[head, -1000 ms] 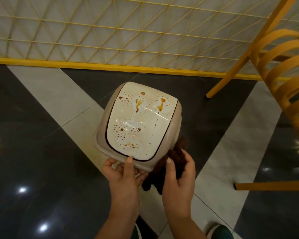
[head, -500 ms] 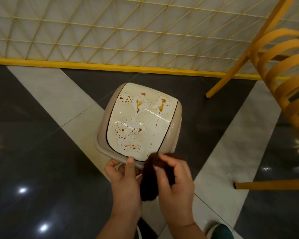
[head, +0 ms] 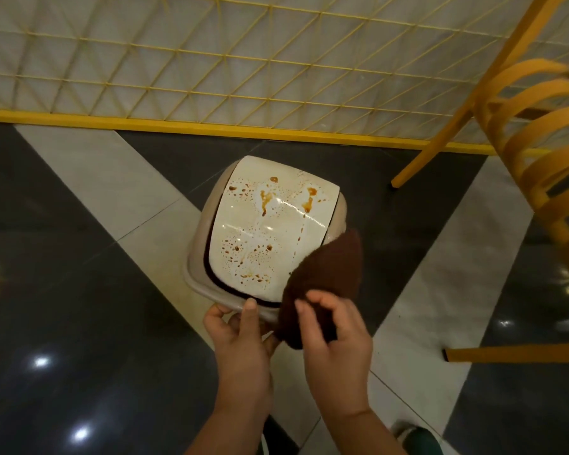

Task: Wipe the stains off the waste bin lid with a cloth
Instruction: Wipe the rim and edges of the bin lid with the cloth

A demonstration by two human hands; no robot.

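Standing on the tiled floor (head: 119, 178), the glossy cream waste bin lid (head: 270, 238), spattered brown, is steadied at its near rim by the left hand (head: 240, 343); a dark brown cloth (head: 322, 284) is pinched by the right hand (head: 335, 336) over the near right corner. Wiping seems about to begin; strokes away are called for. An orange chair (head: 539, 152) crowds the right, open floor lies left.

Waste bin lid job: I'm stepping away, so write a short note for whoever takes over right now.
Left hand grips the near rim of the waste bin, steadying it on the floor.
Right hand pinches the brown cloth in its fingers; the cloth overlaps the lid's near right corner.
Done: nothing visibly wiped.
Left: brown stains cover the lid from far edge to near edge; wipe them all.
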